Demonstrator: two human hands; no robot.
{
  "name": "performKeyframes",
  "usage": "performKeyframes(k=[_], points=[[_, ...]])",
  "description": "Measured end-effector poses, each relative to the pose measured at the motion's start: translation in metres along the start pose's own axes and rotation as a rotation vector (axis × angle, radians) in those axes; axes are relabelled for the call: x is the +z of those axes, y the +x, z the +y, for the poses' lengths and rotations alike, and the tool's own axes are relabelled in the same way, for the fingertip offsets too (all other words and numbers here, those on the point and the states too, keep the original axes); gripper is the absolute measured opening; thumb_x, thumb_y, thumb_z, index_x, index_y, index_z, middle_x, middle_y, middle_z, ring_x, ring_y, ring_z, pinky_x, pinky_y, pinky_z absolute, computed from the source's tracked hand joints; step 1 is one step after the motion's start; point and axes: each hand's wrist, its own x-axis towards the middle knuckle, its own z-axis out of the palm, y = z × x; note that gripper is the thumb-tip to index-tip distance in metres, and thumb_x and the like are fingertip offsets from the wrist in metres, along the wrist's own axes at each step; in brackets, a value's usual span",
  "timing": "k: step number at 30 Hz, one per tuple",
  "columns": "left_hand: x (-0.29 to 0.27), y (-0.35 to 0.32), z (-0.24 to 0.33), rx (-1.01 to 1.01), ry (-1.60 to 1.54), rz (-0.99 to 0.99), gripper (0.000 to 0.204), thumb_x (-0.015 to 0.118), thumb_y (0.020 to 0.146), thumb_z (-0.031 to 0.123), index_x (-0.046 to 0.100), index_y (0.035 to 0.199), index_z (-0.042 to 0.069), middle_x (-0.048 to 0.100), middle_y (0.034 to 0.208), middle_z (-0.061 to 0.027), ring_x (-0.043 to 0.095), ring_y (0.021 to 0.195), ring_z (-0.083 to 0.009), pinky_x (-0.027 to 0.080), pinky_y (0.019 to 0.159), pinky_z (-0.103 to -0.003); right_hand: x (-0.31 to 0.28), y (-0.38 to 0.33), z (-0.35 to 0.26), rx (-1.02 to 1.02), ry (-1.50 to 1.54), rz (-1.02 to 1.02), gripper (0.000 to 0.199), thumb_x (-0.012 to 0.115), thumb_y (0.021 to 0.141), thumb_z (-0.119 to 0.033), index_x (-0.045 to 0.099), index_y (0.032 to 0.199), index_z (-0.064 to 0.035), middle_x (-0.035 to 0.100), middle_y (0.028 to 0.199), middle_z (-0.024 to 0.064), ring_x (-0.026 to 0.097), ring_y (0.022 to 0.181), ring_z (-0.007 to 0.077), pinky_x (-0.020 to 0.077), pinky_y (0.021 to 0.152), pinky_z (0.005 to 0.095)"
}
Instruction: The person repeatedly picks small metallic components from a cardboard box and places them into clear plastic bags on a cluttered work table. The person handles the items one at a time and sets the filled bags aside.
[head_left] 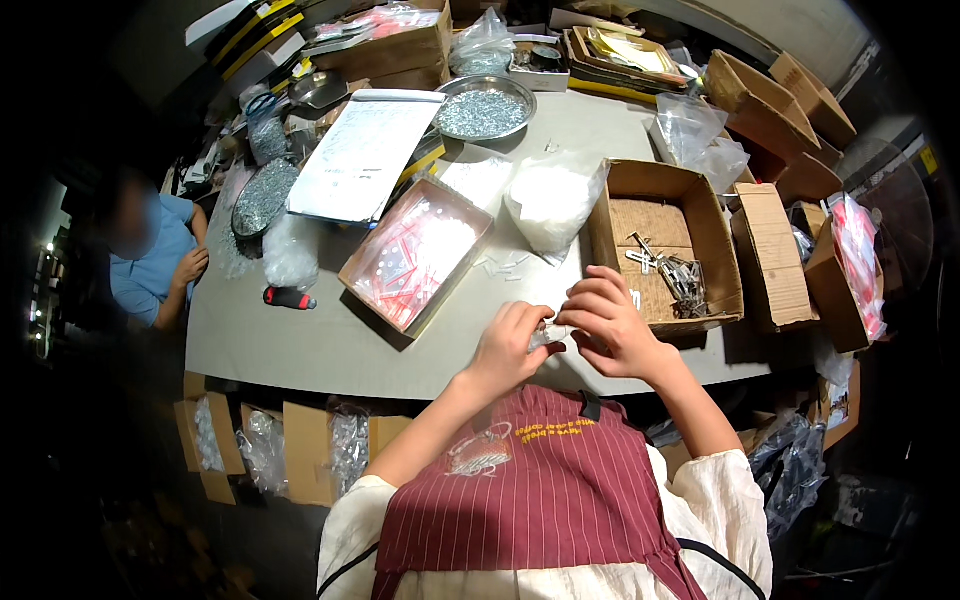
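Observation:
Above the table's front edge, my left hand (510,345) is closed around a small clear-and-white plastic packet (548,336). My right hand (612,325) meets it from the other side, fingers bent and pinching at the packet's right end. The fingers partly cover the packet, and its contents are too small to make out. Just beyond my right hand stands an open cardboard box (625,180) with several metal pieces (685,288) inside. To the left, a shallow box (480,222) holds red-and-clear plastic strips (410,265).
A bag of white pieces (553,205) stands between the boxes. Farther back are a metal bowl of small shiny parts (484,108) and a paper pad (365,150). A red-and-black tool (290,298) lies left. Another person (155,250) sits at the far left.

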Motion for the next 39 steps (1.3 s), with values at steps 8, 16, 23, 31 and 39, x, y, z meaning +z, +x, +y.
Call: performKeyframes(k=[8,16,23,31,39], points=[[0.008,0.027,0.011,0.022,0.14,0.053,0.047,0.077,0.073,0.004,0.061,0.117,0.002,0.062,0.104,-0.0151,0.059,0.1,-0.0368,0.046,0.09,-0.048,0.004,-0.026,0.003,0.238,-0.034,-0.339,0.057,0.07,0.067,-0.02,0.072,0.124,-0.0206,0.045,0.157,0.0066,0.013,0.155,0.0463,-0.0008,0.12,0.0727],[0.034,0.003,-0.018,-0.232,0.014,-0.074,0.023,0.079,0.075,0.007,0.059,0.086,0.007,0.065,0.09,-0.0096,0.061,0.093,-0.0343,0.045,0.084,-0.044,-0.025,-0.031,0.063,0.448,0.205,0.003,0.033,0.063,0.074,0.003,0.068,0.106,-0.0025,0.067,0.104,0.013,0.066,0.095,0.0305,0.0531,0.086,0.0423],[0.035,0.005,-0.021,-0.336,0.02,-0.11,0.022,0.079,0.078,0.009,0.06,0.087,0.007,0.065,0.088,-0.0092,0.061,0.089,-0.034,0.045,0.085,-0.043,-0.033,-0.048,0.122,0.644,-0.138,-0.947,0.053,0.082,0.078,-0.049,0.075,0.088,0.0026,0.072,0.085,0.0251,0.07,0.085,0.042,0.0559,0.077,0.0468],[0.043,0.008,-0.023,-0.468,-0.014,-0.129,0.022,0.08,0.078,0.011,0.061,0.088,0.006,0.065,0.086,-0.0093,0.062,0.087,-0.0333,0.046,0.084,-0.043,-0.006,-0.075,0.212,0.659,-0.302,-0.655,0.044,0.077,0.083,-0.045,0.074,0.094,-0.0033,0.071,0.081,0.021,0.07,0.081,0.0417,0.0549,0.073,0.0508],[0.048,0.007,-0.024,-0.575,-0.021,-0.13,0.021,0.08,0.08,0.012,0.06,0.086,0.006,0.066,0.085,-0.0093,0.063,0.085,-0.0313,0.048,0.082,-0.042,-0.031,-0.087,0.194,0.66,-0.205,-0.518,0.033,0.074,0.083,-0.035,0.069,0.092,-0.0036,0.071,0.084,0.02,0.069,0.084,0.0415,0.0554,0.073,0.0504]])
